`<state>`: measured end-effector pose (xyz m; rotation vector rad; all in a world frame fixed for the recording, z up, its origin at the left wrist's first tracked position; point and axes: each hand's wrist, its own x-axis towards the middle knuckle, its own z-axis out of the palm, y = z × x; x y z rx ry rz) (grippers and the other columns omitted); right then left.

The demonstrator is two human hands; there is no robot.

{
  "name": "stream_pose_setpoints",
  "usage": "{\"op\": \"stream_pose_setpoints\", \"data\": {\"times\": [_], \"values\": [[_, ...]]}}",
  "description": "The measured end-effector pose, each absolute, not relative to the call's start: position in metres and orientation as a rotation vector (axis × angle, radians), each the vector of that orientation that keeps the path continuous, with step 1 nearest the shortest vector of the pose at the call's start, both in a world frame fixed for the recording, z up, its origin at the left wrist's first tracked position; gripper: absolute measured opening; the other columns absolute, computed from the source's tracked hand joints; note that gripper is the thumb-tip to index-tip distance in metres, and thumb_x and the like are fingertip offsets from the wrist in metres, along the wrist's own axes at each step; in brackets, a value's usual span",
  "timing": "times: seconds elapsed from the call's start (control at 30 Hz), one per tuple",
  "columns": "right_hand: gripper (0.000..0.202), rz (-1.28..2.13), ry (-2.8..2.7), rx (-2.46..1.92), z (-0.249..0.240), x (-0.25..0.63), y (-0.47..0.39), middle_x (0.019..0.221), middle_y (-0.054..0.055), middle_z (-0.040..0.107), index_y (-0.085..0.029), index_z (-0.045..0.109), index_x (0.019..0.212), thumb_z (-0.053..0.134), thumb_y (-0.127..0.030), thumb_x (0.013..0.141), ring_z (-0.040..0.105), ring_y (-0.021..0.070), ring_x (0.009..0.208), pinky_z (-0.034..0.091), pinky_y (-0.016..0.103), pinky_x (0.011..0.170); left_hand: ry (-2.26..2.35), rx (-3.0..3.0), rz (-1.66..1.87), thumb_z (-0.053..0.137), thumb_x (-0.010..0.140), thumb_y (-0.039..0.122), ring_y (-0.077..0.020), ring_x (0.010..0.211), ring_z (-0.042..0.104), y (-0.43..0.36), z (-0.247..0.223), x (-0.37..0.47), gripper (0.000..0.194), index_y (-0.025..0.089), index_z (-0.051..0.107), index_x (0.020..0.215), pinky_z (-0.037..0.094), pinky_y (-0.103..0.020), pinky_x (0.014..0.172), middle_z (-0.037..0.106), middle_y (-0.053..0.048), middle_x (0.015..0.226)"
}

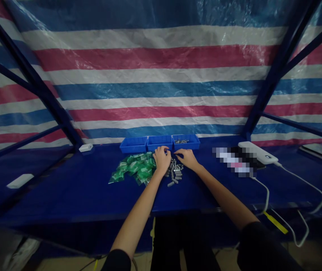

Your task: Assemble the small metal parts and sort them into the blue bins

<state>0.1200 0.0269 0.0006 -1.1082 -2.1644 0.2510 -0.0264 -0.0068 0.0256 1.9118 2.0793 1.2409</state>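
Over the border between two piles, my left hand (162, 159) is curled, its thumb and fingers drawn together; whatever they hold is too small to make out. To its right, my right hand (188, 158) has its fingers bent together in a pinch pointing left, and I cannot make out what is in them. Beneath and between both hands lie several small grey metal cylinders (176, 174), loose on the blue table (93, 195). Left of them spreads a heap of green items in clear plastic bags (134, 166), partly covered by my left hand.
Three blue bins stand behind the hands: a left bin (133, 144), a middle bin (159, 142) and a right bin (194, 142) holding small metal parts. A white power bank (258, 152) with a white cable (299, 180) lies right. Blue posts (270, 81) frame the striped sheet (161, 90).
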Motion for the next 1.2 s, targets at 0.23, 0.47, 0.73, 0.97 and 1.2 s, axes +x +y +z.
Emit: {"op": "stream_pose_setpoints", "data": {"times": [0.23, 0.47, 0.73, 0.97, 1.2], "values": [[0.024, 0.330, -2.000, -1.135, -0.004, 0.123, 0.032, 0.082, 0.003, 0.071, -0.020, 0.070, 0.086, 0.058, -0.009, 0.067, 0.065, 0.0167, 0.073, 0.049, 0.029, 0.074, 2.025, 1.972, 1.198, 0.046, 0.080, 0.019, -0.0205, 0.096, 0.050, -0.007, 0.023, -0.023, 0.014, 0.023, 0.057, 0.088, 0.035, -0.035, 0.084, 0.060, -0.003, 0.094], [0.021, 0.830, -1.572, -1.007, 0.002, 0.118, 0.032, 0.077, 0.006, 0.072, -0.017, 0.070, 0.081, 0.068, -0.026, 0.063, 0.068, 0.0204, 0.072, 0.054, 0.035, 0.073, 2.019, 2.013, 1.108, 0.035, 0.089, 0.034, -0.0208, 0.092, 0.050, -0.007, 0.023, -0.020, 0.027, 0.021, 0.056, 0.079, 0.036, -0.036, 0.083, 0.059, -0.004, 0.089], [0.037, 1.181, -1.288, -0.852, 0.009, 0.112, 0.027, 0.083, 0.006, 0.072, -0.016, 0.070, 0.086, 0.077, -0.032, 0.053, 0.067, 0.0233, 0.087, 0.049, 0.040, 0.090, 1.909, 2.103, 1.096, 0.035, 0.091, 0.038, -0.0184, 0.093, 0.051, -0.002, 0.019, -0.021, 0.033, 0.020, 0.057, 0.074, 0.036, -0.033, 0.084, 0.057, -0.003, 0.087], [0.036, 1.224, -1.261, -0.804, 0.012, 0.111, 0.025, 0.083, 0.005, 0.072, -0.016, 0.070, 0.084, 0.078, -0.029, 0.052, 0.067, 0.0225, 0.087, 0.047, 0.040, 0.092, 1.866, 2.058, 1.171, 0.039, 0.089, 0.036, -0.0157, 0.086, 0.051, -0.002, 0.020, -0.021, 0.032, 0.019, 0.056, 0.069, 0.036, -0.029, 0.078, 0.056, -0.002, 0.081], [0.036, 1.206, -1.284, -0.796, 0.011, 0.110, 0.025, 0.084, 0.006, 0.072, -0.016, 0.069, 0.083, 0.078, -0.031, 0.051, 0.066, 0.0240, 0.088, 0.048, 0.042, 0.091, 1.821, 1.986, 1.254, 0.042, 0.088, 0.036, -0.0146, 0.084, 0.052, -0.001, 0.020, -0.021, 0.027, 0.019, 0.058, 0.073, 0.037, -0.028, 0.079, 0.057, -0.002, 0.081]]}}
